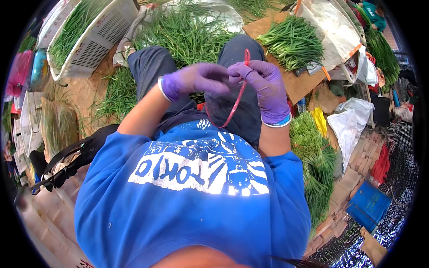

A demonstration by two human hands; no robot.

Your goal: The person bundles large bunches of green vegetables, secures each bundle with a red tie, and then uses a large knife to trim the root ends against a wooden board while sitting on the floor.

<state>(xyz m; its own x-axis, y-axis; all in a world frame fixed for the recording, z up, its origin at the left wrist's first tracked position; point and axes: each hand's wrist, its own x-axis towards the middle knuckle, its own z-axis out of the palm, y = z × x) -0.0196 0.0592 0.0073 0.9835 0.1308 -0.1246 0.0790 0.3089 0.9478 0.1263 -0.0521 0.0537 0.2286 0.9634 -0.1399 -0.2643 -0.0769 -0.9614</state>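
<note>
In front of my lap, my right hand (pixel 263 85), in a purple glove, pinches a thin red tie string (pixel 235 106) between thumb and fingers. A loop end of the string sticks up above the fingers, and its tail curves down over my thigh. My left hand (pixel 192 81), gloved the same way, is slightly blurred, with fingers stretched toward the right fingertips and the thumb apart. I see nothing in it. Beyond my right hand, a neat pile of green chives (pixel 292 42) lies on a brown board (pixel 301 87). Loose chives (pixel 183 33) spread between and beyond my knees.
A white slatted crate (pixel 96 42) with long green blades stands at far left. Bundled chives (pixel 313 156) lie along my right side, near a yellow bag (pixel 319 120) and a white sack (pixel 351 118). Farther right are a blue container (pixel 368 204) and red strings (pixel 381 165).
</note>
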